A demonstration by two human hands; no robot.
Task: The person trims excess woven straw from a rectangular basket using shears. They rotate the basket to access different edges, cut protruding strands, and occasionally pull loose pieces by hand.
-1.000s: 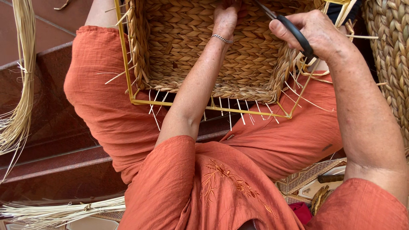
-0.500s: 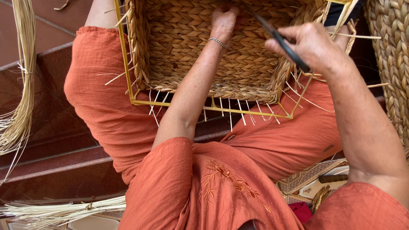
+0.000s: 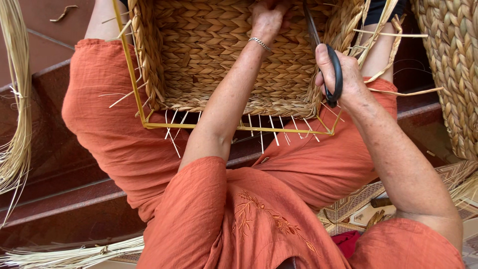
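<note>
The woven basket (image 3: 224, 55) sits on the person's lap, tipped so you look straight into it, with a yellow wire frame (image 3: 130, 65) running around its rim and loose straw ends poking out along the near edge. The left hand (image 3: 269, 17) is deep inside, fingers curled and pressed against the far wall of the weave, but they're bunched at the top edge of the shot so I can't really tell if they're pinching a strand or just pushing. There's a thin silver bracelet (image 3: 260, 44) on that wrist. The right hand (image 3: 348, 79) is wrapped around the black handles of a pair of scissors (image 3: 323, 55), thumb side toward the basket, and the blades point up and away from the fingers into the basket, just beside the left fingertips. Compared with a second ago, the right hand has dropped down and pulled back toward the near right corner of the basket, and the scissors have swung from lying slanted across the rim to standing nearly straight up along the right wall. The left hand has barely moved. Off to the right of the scissor hand there's a second braided basket (image 3: 453, 65), and well away to the left of the fingers hang bundles of dry straw (image 3: 17, 114).
</note>
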